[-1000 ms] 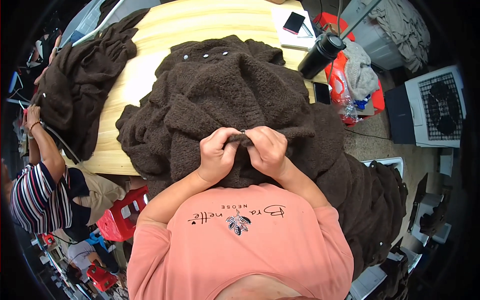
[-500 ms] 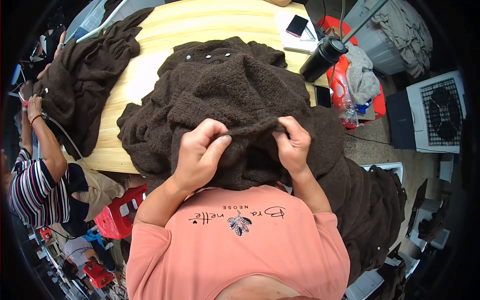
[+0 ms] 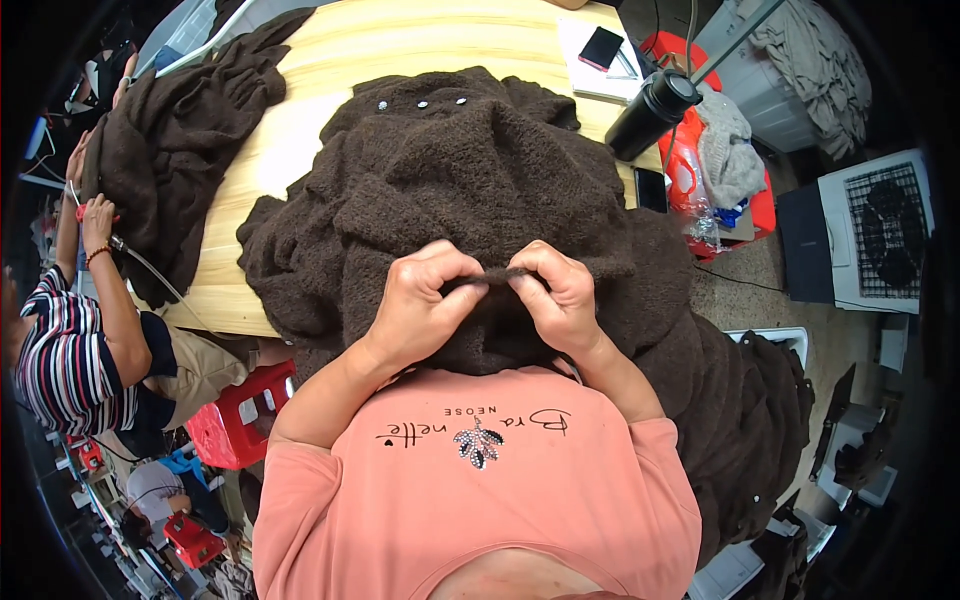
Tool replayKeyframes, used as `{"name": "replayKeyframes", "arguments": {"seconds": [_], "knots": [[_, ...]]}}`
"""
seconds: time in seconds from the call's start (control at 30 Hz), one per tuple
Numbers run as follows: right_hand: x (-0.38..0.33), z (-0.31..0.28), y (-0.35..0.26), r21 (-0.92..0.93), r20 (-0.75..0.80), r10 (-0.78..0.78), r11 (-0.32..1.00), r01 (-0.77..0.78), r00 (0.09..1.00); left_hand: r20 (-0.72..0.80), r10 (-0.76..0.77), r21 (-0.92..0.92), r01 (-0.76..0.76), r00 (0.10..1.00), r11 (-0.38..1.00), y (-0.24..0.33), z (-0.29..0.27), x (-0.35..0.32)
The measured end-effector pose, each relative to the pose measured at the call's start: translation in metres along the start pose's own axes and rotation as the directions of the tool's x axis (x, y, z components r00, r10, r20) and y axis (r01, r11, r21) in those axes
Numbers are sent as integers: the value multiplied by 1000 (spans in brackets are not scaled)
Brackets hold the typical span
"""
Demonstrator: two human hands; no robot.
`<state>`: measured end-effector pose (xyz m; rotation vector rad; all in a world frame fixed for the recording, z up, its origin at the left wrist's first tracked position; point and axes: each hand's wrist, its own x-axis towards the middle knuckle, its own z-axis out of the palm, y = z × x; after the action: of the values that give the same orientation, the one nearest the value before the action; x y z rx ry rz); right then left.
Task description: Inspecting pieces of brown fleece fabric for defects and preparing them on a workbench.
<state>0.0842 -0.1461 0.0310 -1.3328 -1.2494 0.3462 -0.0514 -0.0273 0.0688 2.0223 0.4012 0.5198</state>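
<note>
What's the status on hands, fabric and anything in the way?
Left hand, right hand: both pinching brown knit fabric. Fabric bunched on wood-toned table. Nothing visibly blocking hands.

Short-sleeved pink shirt [image 3: 400, 510]; leaf motif [image 3: 478, 443] (stone-studded)

Your table [image 3: 400, 45] is pale wood. Brown knit [image 3: 470, 190] heaped in front of you, second knit [image 3: 175, 150] at left edge, white pad [image 3: 594, 80] far right, bottle [image 3: 648, 118] and phone [image 3: 650, 190] by right edge.

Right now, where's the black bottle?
In the head view, the black bottle is at the right edge of the table, between the white pad and the phone just below it.
</note>
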Motion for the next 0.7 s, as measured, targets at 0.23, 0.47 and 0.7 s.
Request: {"name": "replayKeyframes", "arguments": {"seconds": [0.23, 0.47, 0.7], "knots": [[0, -3, -4, 138, 141, 175, 971, -195, 974, 20, -145, -175, 147, 989, 974, -3, 9, -2], [-2, -6, 2, 289, 80, 336, 893, -344, 938, 148, -197, -95, 212, 969, 973, -9, -4, 1], [4, -6, -3, -48, 194, 17, 999, -8, 981, 99, -150, -95, 159, 984, 983, -10, -1, -3]]}}
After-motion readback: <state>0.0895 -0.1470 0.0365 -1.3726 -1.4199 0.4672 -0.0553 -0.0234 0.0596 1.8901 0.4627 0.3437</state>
